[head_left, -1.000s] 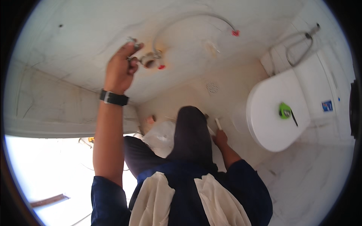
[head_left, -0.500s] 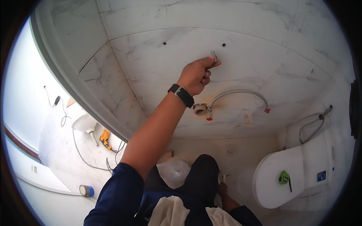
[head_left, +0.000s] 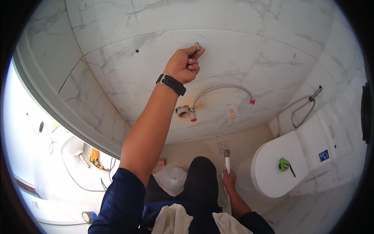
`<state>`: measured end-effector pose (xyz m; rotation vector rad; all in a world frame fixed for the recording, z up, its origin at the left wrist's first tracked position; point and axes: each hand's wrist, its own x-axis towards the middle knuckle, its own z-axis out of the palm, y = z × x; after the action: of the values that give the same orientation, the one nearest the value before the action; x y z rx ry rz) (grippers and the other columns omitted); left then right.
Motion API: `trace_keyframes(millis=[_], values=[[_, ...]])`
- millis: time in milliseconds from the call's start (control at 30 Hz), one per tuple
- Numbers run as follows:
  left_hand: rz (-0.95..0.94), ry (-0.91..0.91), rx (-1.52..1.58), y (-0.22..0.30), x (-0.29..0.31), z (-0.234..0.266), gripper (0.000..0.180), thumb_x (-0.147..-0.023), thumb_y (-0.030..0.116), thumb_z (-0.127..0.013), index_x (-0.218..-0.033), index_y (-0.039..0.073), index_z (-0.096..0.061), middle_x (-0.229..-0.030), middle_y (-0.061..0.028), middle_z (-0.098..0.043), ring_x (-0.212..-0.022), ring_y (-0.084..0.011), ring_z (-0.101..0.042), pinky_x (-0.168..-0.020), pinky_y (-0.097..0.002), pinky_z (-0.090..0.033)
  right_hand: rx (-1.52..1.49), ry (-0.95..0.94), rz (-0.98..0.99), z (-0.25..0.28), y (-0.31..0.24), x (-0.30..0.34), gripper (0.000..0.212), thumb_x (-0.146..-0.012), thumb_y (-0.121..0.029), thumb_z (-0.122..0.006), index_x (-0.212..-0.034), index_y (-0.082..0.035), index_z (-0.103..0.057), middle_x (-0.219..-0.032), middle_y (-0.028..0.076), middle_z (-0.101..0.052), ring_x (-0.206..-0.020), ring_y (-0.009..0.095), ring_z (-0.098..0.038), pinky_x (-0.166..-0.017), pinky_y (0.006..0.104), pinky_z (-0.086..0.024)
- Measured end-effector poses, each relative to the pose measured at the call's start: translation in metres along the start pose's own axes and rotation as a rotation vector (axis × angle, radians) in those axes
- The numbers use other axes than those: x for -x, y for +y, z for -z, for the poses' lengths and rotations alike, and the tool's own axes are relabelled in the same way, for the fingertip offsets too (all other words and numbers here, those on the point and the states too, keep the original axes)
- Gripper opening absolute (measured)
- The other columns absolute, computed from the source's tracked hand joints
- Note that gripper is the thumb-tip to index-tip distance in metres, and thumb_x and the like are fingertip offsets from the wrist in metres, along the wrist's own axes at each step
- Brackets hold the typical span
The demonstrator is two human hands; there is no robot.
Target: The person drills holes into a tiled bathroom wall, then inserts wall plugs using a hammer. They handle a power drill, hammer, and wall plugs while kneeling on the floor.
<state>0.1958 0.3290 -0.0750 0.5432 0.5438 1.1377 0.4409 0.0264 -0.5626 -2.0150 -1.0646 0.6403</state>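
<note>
pinching a small grey fitting (head_left: 198, 47) between the thumb and fingertips of the left hand (head_left: 182, 67), with the other fingers curled in, in front of the tiled wall (head_left: 230, 62). cannot tell whether touching the wall there or set into it. gripping a hammer-like tool (head_left: 227, 163) by its pale handle in the right hand (head_left: 229, 179), closed round it well below and to the right of the left hand. judged likeliest to go wrong at that fingertip pinch: could lose the fitting through a slip, with something so small held by so little, and send it down past the hose (head_left: 224, 86) and the pipe mouth (head_left: 183, 112), both below the left hand, perhaps ending near the drain (head_left: 223, 146), beyond the right hand. could seat crooked if pressed at a slant, or chip the wall if forced. could bruise thumb or fingertips by bringing the tool up for a blow, with so little of the fitting clear of the skin. could also catch the hose or its red cap (head_left: 252, 102), above and to the right of the right hand, if lifting the tool without watching its head.
</note>
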Motion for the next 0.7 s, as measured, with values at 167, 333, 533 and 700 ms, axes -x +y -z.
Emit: trace_keyframes(millis=[167, 333, 533, 700], values=[[0.055, 0.042, 0.070, 0.006, -0.002, -0.006, 0.010, -0.103, 0.010, -0.060, -0.111, 0.007, -0.055, -0.121, -0.0087, -0.069, -0.056, -0.0042, -0.037, -0.046, -0.0185, -0.032, -0.187, 0.056, 0.200, 0.014, -0.089, -0.027, 0.057, -0.101, -0.054, -0.060, -0.087, 0.001, -0.060, -0.066, 0.008, -0.056, -0.065, 0.016, -0.055, -0.059, 0.0391, -0.045], [0.020, 0.047, 0.085, 0.003, -0.003, -0.007, 0.012, -0.104, 0.014, -0.061, -0.112, 0.006, -0.056, -0.124, -0.0110, -0.069, -0.055, -0.0045, -0.036, -0.046, -0.0180, -0.033, -0.523, -0.018, 0.624, 0.027, -0.214, -0.069, 0.055, -0.100, -0.056, -0.060, -0.098, 0.000, -0.062, -0.066, 0.004, -0.054, -0.062, 0.012, -0.050, -0.056, 0.0328, -0.041], [0.014, -0.001, -0.115, 0.004, 0.007, 0.005, 0.023, -0.104, 0.022, -0.064, -0.114, 0.003, -0.057, -0.122, -0.0114, -0.070, -0.056, -0.0047, -0.037, -0.046, -0.0186, -0.034, -0.733, -0.131, 0.732, 0.024, -0.350, -0.087, 0.052, -0.102, -0.051, -0.059, -0.098, 0.000, -0.063, -0.065, 0.001, -0.056, -0.060, 0.008, -0.049, -0.055, 0.0290, -0.041], [-0.677, 0.231, -1.251, 0.011, 0.033, 0.025, 0.048, -0.093, 0.026, -0.075, -0.132, 0.004, -0.056, -0.107, -0.0121, -0.072, -0.062, -0.0152, -0.056, -0.052, -0.0286, -0.047, -0.908, -0.012, 0.775, -0.004, -0.407, -0.079, 0.051, -0.104, -0.053, -0.056, -0.083, -0.006, -0.052, -0.063, -0.004, -0.049, -0.056, 0.006, -0.046, -0.050, 0.0244, -0.037]])
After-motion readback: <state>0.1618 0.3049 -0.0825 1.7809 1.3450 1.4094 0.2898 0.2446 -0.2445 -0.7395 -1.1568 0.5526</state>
